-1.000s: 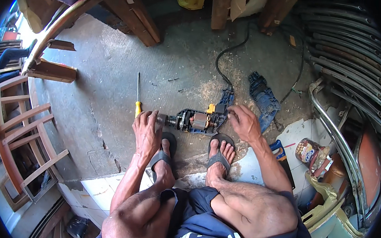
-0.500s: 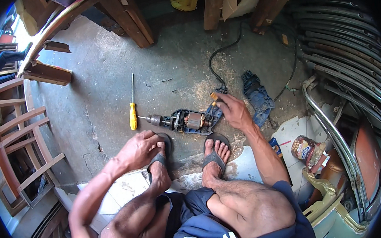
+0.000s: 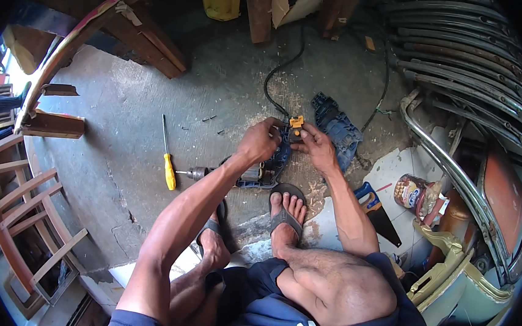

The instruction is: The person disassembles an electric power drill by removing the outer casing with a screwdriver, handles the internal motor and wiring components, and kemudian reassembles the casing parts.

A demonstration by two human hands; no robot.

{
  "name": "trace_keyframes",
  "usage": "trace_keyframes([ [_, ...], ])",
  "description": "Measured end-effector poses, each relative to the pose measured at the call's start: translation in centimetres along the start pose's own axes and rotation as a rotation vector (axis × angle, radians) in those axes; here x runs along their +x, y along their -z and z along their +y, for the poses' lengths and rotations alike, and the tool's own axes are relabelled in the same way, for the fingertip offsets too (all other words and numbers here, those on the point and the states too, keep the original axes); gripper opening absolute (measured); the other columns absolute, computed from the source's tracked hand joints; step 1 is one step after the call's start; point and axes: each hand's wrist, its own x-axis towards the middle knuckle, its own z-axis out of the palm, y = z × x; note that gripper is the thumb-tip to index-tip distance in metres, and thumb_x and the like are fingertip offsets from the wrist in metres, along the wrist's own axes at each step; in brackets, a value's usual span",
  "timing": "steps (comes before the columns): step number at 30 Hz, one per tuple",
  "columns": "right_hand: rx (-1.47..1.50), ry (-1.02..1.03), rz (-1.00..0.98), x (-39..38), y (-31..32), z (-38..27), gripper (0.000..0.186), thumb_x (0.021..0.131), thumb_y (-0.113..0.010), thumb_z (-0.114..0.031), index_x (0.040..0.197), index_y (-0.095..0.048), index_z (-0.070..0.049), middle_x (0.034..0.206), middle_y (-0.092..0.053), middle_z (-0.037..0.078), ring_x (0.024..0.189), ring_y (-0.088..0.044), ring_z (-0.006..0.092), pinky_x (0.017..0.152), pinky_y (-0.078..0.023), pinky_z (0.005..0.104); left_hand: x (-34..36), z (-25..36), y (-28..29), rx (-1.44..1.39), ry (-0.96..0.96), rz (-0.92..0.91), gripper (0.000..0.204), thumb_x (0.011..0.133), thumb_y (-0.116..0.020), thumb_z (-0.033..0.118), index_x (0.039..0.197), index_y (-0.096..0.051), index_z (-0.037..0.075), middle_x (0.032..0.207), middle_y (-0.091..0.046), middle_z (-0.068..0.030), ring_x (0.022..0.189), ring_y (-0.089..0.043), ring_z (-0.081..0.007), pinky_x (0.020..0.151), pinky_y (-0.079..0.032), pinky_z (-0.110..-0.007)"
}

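Note:
An opened power drill (image 3: pixel 252 176) lies on the floor before my feet, its chuck (image 3: pixel 197 173) pointing left and its motor partly behind my left forearm. At the handle end, my right hand (image 3: pixel 317 150) pinches an orange and black trigger switch (image 3: pixel 296 123). My left hand (image 3: pixel 259 142) is closed against the switch's left side, by the end of the black cord (image 3: pixel 272 81); what its fingertips grip is hidden. Right of the hands lies the detached blue housing half (image 3: pixel 343 131). A yellow-handled screwdriver (image 3: pixel 169 172) lies left of the chuck.
Several loose screws (image 3: pixel 209 118) lie beyond the drill. On the right are a handsaw (image 3: pixel 382 223), a jar (image 3: pixel 409 192) and stacked metal chair frames (image 3: pixel 465 62). Wooden chair frames (image 3: pixel 28 200) stand at the left, with wooden legs (image 3: pixel 258 12) along the far side.
My left hand has come from beside my left foot across the drill to the switch. My right hand has raised the switch slightly and turned it. The view has shifted a little.

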Motion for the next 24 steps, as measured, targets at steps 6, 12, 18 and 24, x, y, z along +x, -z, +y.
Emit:
trace_keyframes([
  [6, -0.013, -0.028, 0.018, 0.3, 0.8, 0.5, 0.041, 0.107, -0.051, -0.019, 0.142, -0.052, 0.004, 0.130, -0.061, 0.012, 0.101, -0.067, 0.0187, 0.083, -0.062, 0.0301, 0.5, 0.7, -1.4, -0.005, 0.058, -0.067, 0.036, 0.094, -0.056, 0.017, 0.127, -0.065, 0.007, 0.105, -0.071, -0.0267, 0.103, -0.069, -0.0411, 0.091, -0.053, -0.047],
  [12, 0.001, -0.041, 0.026, 0.4, 0.6, 0.5, 0.044, 0.107, -0.053, -0.020, 0.142, -0.051, 0.005, 0.129, -0.062, 0.012, 0.100, -0.067, 0.0175, 0.083, -0.062, 0.0299, 0.2, -0.3, -1.3, -0.063, 0.076, -0.019, 0.044, 0.091, -0.068, 0.027, 0.130, -0.064, 0.007, 0.105, -0.073, -0.0238, 0.101, -0.071, -0.0376, 0.089, -0.054, -0.045],
  [18, -0.034, -0.080, -0.017, -0.1, 0.4, -0.4, 0.045, 0.107, -0.054, -0.021, 0.143, -0.050, 0.005, 0.131, -0.062, 0.013, 0.107, -0.065, 0.0178, 0.085, -0.061, 0.0304, 0.6, 0.3, -1.1, -0.350, 0.151, 0.036, 0.051, 0.091, -0.073, 0.039, 0.130, -0.065, 0.006, 0.099, -0.074, -0.0177, 0.093, -0.072, -0.0277, 0.083, -0.054, -0.037],
  [24, 0.048, 0.024, -0.084, -0.9, -0.4, -0.8, 0.041, 0.107, -0.052, -0.017, 0.143, -0.052, 0.002, 0.133, -0.061, 0.012, 0.117, -0.061, 0.0176, 0.092, -0.059, 0.0314, 0.4, -1.3, -0.2, -0.567, 0.172, -0.038, 0.035, 0.098, -0.070, 0.031, 0.120, -0.068, 0.004, 0.096, -0.070, -0.0042, 0.079, -0.061, -0.0121, 0.072, -0.051, -0.028],
])
